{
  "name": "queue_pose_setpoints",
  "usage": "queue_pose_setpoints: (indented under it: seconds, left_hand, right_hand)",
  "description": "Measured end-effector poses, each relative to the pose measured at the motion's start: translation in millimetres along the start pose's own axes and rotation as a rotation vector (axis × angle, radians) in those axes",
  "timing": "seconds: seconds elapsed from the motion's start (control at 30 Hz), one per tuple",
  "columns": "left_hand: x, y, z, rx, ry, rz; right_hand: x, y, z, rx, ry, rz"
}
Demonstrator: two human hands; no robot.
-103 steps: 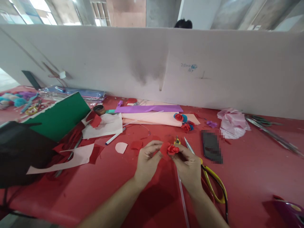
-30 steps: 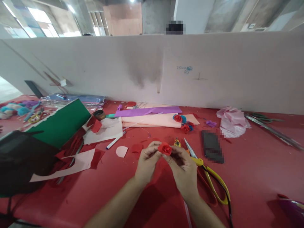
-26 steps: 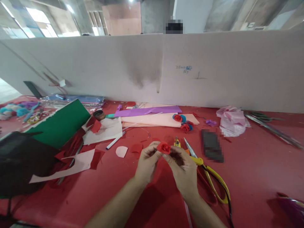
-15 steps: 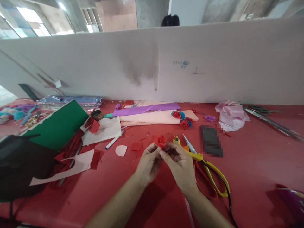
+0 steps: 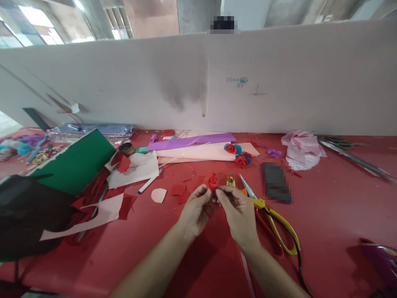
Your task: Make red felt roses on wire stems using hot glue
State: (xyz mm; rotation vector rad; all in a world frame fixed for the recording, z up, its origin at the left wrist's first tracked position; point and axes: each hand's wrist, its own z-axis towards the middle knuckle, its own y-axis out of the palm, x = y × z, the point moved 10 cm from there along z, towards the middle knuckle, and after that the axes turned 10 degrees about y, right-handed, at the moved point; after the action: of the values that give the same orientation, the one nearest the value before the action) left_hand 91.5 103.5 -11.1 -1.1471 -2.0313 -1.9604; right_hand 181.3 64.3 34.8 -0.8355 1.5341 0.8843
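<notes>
Between my fingertips is a small red paper flower [image 5: 212,180], its ruffled petals facing up. My left hand [image 5: 197,207] pinches its base from the left, while my right hand [image 5: 237,211] closes on it from the other side. The fingers cover the flower's lower end. Several red paper petals [image 5: 179,191] lie just left of my hands, beside a pale pink petal-shaped piece [image 5: 159,195]. Close to my right hand are scissors [image 5: 283,231] with yellow and red handles and yellow-handled pliers [image 5: 230,180], partly hidden by the hand.
Finished-looking red and blue paper flowers [image 5: 238,155] rest on peach paper [image 5: 195,153] behind my hands. A dark rectangular object [image 5: 276,183] lies at right, with crumpled pink paper [image 5: 302,150] beyond. Leftward are a green board [image 5: 77,165], a black bag [image 5: 31,219] and tape [image 5: 126,148]. A white partition [image 5: 124,82] bounds the back.
The red flower has risen slightly and shifted a little right in my fingers. My right hand's fingers have moved up around its base. More of the red petals at left shows.
</notes>
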Motion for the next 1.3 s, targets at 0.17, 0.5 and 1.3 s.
queue_pose_setpoints:
  seconds: [0.17,0.5,1.3]
  left_hand:
    - [7.4,-0.2,1.8,0.004,0.057,0.106]
    - [43.8,3.3,7.3,-0.073,0.300,0.293]
    - [48.3,-14.1,15.8,0.056,0.305,0.074]
  right_hand:
    - [-4.1,-1.0,-2.8,0.008,-0.058,-0.062]
    - [-35.6,-8.0,-33.4,0.000,-0.224,-0.267]
    - [-6.0,-139.2,-45.1,0.189,-0.054,-1.370]
